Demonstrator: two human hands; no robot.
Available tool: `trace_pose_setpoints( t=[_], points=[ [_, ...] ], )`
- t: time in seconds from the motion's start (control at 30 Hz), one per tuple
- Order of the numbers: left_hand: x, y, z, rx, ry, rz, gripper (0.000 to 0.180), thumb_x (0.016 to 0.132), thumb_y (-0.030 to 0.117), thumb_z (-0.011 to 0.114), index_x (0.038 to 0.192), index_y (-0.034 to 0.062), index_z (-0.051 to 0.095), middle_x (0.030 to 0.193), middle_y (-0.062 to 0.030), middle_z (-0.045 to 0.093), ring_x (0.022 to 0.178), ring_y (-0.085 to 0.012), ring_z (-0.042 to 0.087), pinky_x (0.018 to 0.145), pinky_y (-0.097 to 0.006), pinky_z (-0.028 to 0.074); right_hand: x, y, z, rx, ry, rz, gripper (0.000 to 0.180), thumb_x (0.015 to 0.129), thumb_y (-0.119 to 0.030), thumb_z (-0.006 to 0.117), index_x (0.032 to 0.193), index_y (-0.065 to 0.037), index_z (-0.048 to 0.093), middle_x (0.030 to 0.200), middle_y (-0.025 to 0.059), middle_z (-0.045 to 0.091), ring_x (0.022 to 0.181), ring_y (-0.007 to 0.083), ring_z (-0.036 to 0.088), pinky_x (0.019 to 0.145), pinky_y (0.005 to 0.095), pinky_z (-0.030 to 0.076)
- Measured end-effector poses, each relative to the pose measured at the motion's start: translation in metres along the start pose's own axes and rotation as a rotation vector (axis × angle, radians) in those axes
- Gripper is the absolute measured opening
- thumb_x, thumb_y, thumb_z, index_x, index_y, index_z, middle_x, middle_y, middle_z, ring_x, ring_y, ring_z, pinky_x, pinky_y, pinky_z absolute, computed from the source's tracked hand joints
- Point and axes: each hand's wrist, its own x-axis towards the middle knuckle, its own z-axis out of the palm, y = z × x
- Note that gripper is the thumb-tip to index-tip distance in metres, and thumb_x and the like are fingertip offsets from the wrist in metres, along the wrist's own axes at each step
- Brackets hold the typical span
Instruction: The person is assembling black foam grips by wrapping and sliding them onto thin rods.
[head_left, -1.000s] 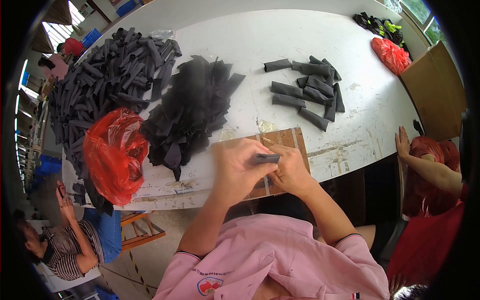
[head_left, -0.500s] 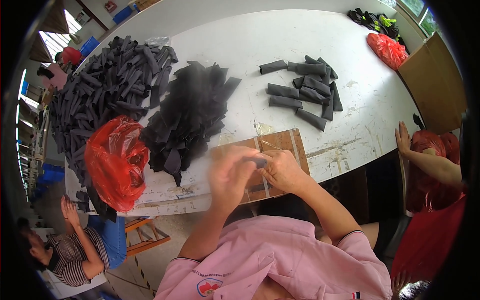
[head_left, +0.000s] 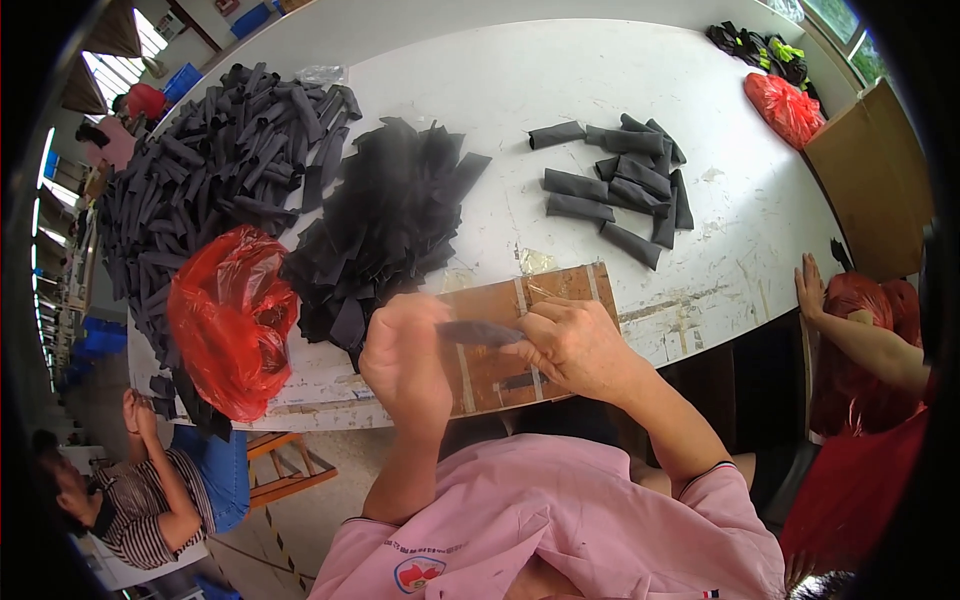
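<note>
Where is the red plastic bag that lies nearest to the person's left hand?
In the head view the red plastic bag lies at the table's near left edge, left of the left hand, beside the heap of flat black pieces.

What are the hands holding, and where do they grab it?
A dark fabric strip, held between both hands: left hand at its left end, right hand at its right end.

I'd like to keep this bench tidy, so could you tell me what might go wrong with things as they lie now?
The flat black pieces are heaped loosely beside the left hand; an elbow sweep could scatter them. The red plastic bag sits at the table edge and might slide off. The dark strip, held between both hands over the wooden board, could slip from the right hand.
</note>
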Motion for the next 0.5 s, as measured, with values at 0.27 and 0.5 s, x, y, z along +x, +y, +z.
trace_pose_setpoints(
  t=[0.27,0.5],
  points=[
    [-0.006,-0.014,-0.006,0.097,-0.106,-0.039,0.014,0.085,0.012,0.049,0.077,0.0011,0.047,0.075,-0.0074,0.051,0.073,-0.0157,0.047,0.073,-0.028,0.038,-0.008,0.014,0.015,0.018,0.06,0.039,0.03,0.079,-0.028,0.055,0.063,-0.004,0.046,0.057,0.0103,0.05,0.054,0.0289,0.052,0.047,0.0376,0.04],
    [0.02,-0.054,0.0,0.115,-0.198,-0.127,0.015,0.085,0.013,0.048,0.081,-0.0007,0.052,0.083,-0.0067,0.057,0.075,-0.0107,0.05,0.069,-0.023,0.039,0.002,0.021,0.0,0.213,0.031,0.008,0.028,0.08,-0.024,0.054,0.061,-0.006,0.047,0.055,0.0105,0.05,0.049,0.0274,0.05,0.047,0.0346,0.041]
  ],
)
